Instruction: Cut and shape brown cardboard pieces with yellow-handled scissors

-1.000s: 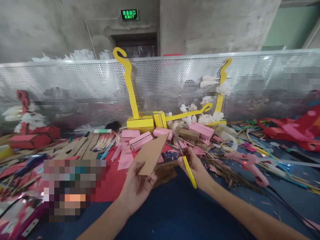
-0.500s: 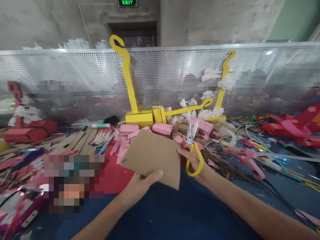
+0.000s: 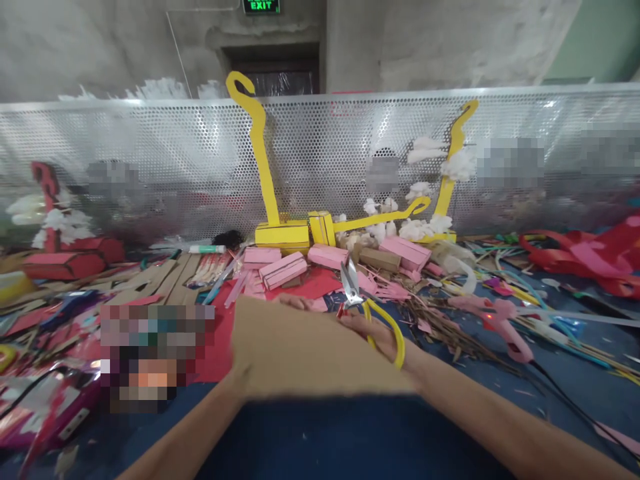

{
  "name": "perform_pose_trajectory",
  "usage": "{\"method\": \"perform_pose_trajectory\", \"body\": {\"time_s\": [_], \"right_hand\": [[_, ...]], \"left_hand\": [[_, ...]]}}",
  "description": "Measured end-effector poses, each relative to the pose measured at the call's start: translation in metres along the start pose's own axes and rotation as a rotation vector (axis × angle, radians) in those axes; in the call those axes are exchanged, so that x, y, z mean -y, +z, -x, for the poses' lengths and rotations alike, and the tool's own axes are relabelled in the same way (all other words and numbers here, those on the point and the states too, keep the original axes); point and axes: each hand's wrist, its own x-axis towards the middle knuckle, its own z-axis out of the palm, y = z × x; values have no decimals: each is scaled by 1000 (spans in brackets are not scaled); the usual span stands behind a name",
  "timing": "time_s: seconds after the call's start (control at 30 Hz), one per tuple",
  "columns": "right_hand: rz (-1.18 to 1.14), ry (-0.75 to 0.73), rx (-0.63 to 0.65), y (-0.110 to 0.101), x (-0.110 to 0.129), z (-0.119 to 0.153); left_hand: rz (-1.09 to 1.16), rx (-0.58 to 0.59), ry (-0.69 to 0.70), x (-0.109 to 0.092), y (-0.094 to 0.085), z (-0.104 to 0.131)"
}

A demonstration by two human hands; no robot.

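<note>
A brown cardboard sheet [image 3: 310, 353] is held up at the centre, its near edge tilted towards me. My left hand [image 3: 294, 302] is behind the sheet; only some fingers show over its top edge, and the rest is hidden. Yellow-handled scissors [image 3: 353, 287], blades parted and pointing up and away, are in my right hand [image 3: 373, 333]. That hand's fingers are wrapped round the handle, beside the sheet's upper right edge. Pink boxes [image 3: 283, 269] lie just beyond the sheet, near a red sheet [image 3: 315, 283].
Yellow hooked cardboard pieces [image 3: 263, 167] stand by the perforated metal panel [image 3: 320, 147]. A pink glue gun [image 3: 505, 323] with a black cord lies right, near brown twigs [image 3: 450, 333]. Cardboard strips [image 3: 165, 283] and a marker [image 3: 207, 249] lie left; red boxes [image 3: 65, 265] are further left.
The cardboard has turned and come nearer, with my left hand now mostly hidden behind it. The scissors have moved left and down with my right hand. More of the pink boxes shows.
</note>
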Motion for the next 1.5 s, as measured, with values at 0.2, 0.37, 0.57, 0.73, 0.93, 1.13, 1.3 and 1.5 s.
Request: {"method": "perform_pose_trajectory", "body": {"time_s": [0.2, 0.37, 0.57, 0.73, 0.93, 1.13, 1.3, 1.5], "right_hand": [[64, -196, -26, -3, 3, -10], [135, -369, -80, -7, -1, -18], [210, -263, 78, 0, -15, -2], [381, -285, 149, 5, -21, 7], [632, -402, 53, 4, -17, 9], [505, -382, -55, 9, -14, 13], [368, -317, 71, 20, -8, 14], [428, -408, 182, 25, -1, 11]], "left_hand": [[128, 10, 143, -4, -3, -1], [335, -143, -14, -8, 2, 0], [431, -168, -100, -11, 4, 2], [420, -224, -90, -12, 6, 2], [352, -251, -65, -10, 11, 8], [308, -225, -28, -7, 11, 11], [323, -239, -88, -9, 16, 15], [358, -155, -246, -6, 13, 14]]}}
